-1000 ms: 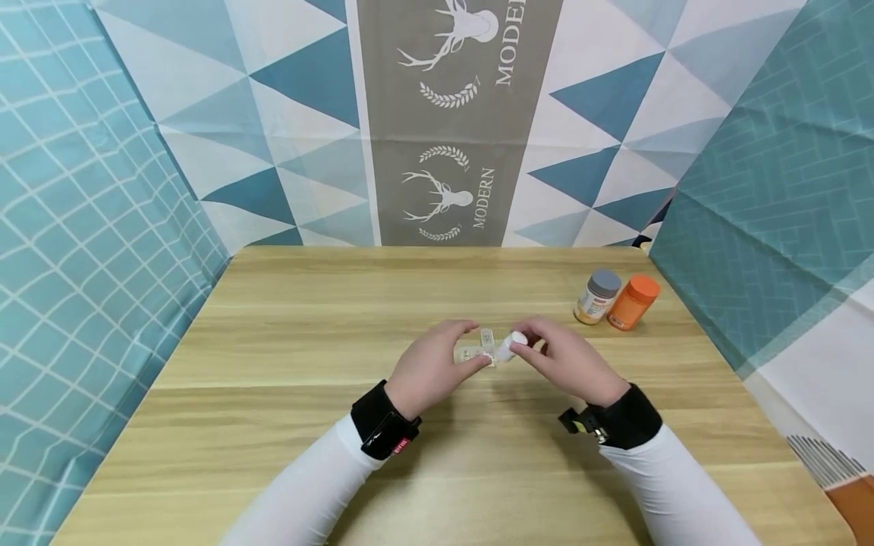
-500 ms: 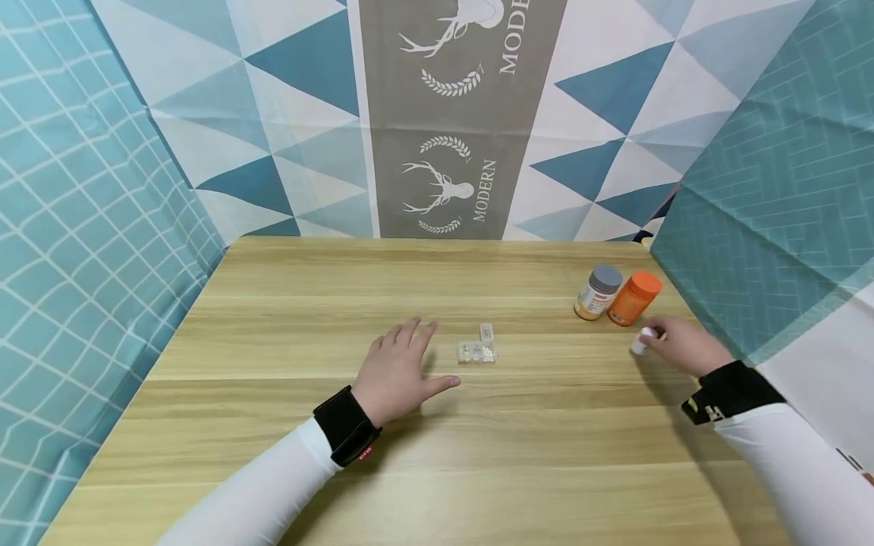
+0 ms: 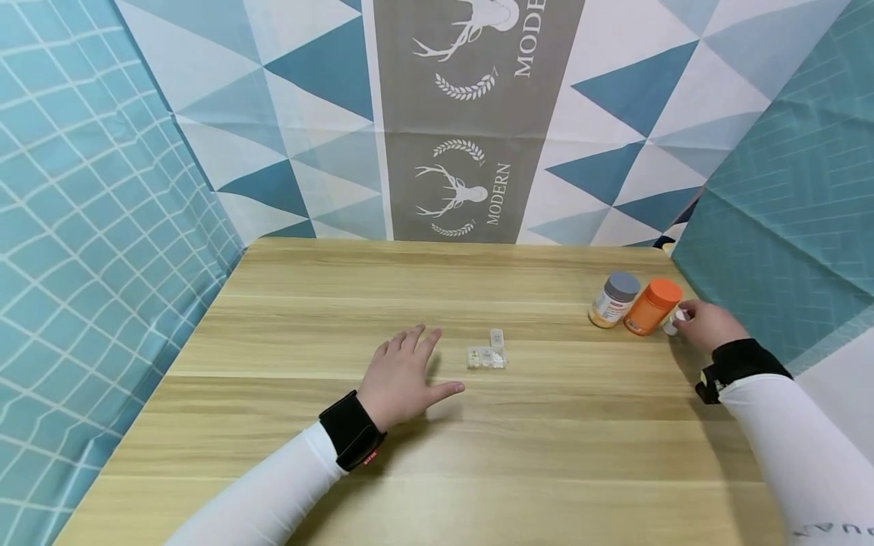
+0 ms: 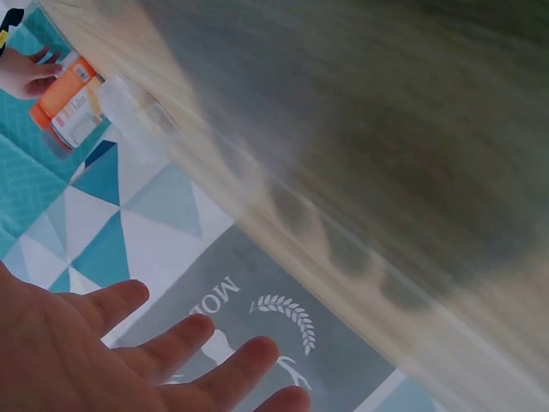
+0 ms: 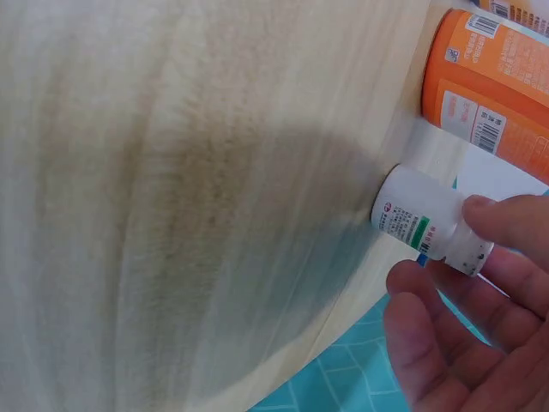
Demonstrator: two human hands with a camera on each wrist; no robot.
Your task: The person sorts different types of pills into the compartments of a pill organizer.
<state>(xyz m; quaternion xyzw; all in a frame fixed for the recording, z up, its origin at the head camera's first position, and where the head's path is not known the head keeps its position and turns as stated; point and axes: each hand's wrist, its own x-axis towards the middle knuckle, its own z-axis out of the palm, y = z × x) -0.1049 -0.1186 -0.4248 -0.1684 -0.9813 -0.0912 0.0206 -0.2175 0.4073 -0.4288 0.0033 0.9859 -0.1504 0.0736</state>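
My right hand (image 3: pixel 710 326) pinches a small white pill bottle (image 5: pixel 416 215) near its cap, with the thumb on one side and fingers on the other. The bottle's base is right at the tabletop, just right of an orange bottle (image 3: pixel 653 307). Left of that stands a white bottle with a grey lid (image 3: pixel 614 300). Over the table's middle, my left hand (image 3: pixel 403 379) is spread with nothing in it. Right of its fingers lies a small clear pill organizer (image 3: pixel 485 357) with pills inside, one lid (image 3: pixel 497 338) flipped back.
The wooden table (image 3: pixel 437 288) ends at a back wall hung with patterned cloth (image 3: pixel 328 114). Blue tiled cloth (image 3: pixel 89 227) covers the left side, and teal cloth (image 3: pixel 785 212) hangs close beside the right hand.
My right hand has carried the white pill bottle from the organizer over to beside the orange bottle. My left hand has drawn back from the organizer and spread its fingers.
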